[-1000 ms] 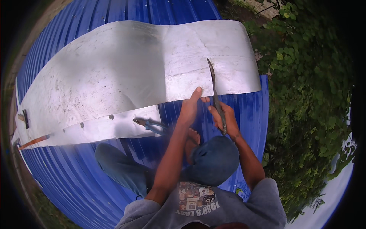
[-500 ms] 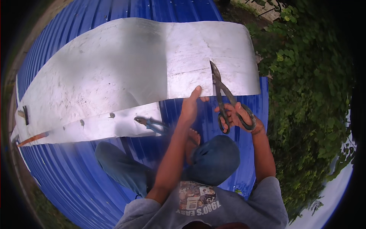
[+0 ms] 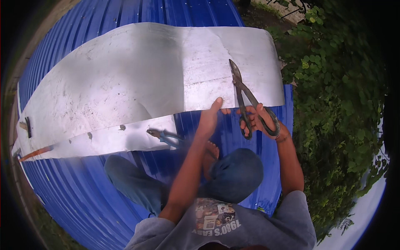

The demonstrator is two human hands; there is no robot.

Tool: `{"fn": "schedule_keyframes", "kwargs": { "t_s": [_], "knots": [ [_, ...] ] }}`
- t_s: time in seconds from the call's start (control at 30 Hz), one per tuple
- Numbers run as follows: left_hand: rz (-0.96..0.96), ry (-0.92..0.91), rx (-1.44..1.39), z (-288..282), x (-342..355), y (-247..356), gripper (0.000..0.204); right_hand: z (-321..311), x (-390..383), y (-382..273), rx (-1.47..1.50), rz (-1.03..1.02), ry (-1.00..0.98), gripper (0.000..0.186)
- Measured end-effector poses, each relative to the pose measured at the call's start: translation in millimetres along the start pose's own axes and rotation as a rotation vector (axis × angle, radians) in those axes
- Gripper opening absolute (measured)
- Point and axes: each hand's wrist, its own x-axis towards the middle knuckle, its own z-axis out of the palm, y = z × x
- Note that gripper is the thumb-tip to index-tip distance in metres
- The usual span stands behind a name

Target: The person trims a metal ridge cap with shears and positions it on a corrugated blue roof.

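Note:
A long, curved silver metal sheet (image 3: 112, 71) crosses the middle of the view. My left hand (image 3: 211, 116) pinches its near edge, thumb on top, just left of a slit. My right hand (image 3: 266, 118) holds large dark metal snips (image 3: 245, 90) with the handles apart; their blades are at the slit in the sheet's right part, pointing away from me. Blue-handled pliers (image 3: 166, 137) rest on a second silver strip (image 3: 152, 143) under the curved sheet, left of my left forearm.
Blue ribbed roofing (image 3: 91, 183) lies under and around the sheets and my bent legs. At the left end are a small dark tool (image 3: 28, 127) and a rusty orange strip (image 3: 37, 153). Dense green foliage (image 3: 333, 116) fills the right, beyond the roofing's edge.
The snips' handles have spread apart since the first frame, and the blades have moved slightly farther along the slit. My right hand has shifted right; my left hand keeps its grip.

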Motion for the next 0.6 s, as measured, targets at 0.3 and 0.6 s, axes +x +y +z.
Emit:
{"fn": "schedule_keyframes", "kwargs": {
  "t_s": [0.3, 0.6],
  "knots": [
    [0.069, 0.035, 0.057, -2.3, -3.8, -1.7, 0.042, 4.1, 10.6, -53.1, -0.124, 0.173, 0.174, 0.071],
    [0.065, -0.048, -0.017, -10.1, -1.8, -5.4, 0.037, 21.1, 16.9, 8.8, -0.134, -0.011, 0.288, 0.045]
  ]
}}
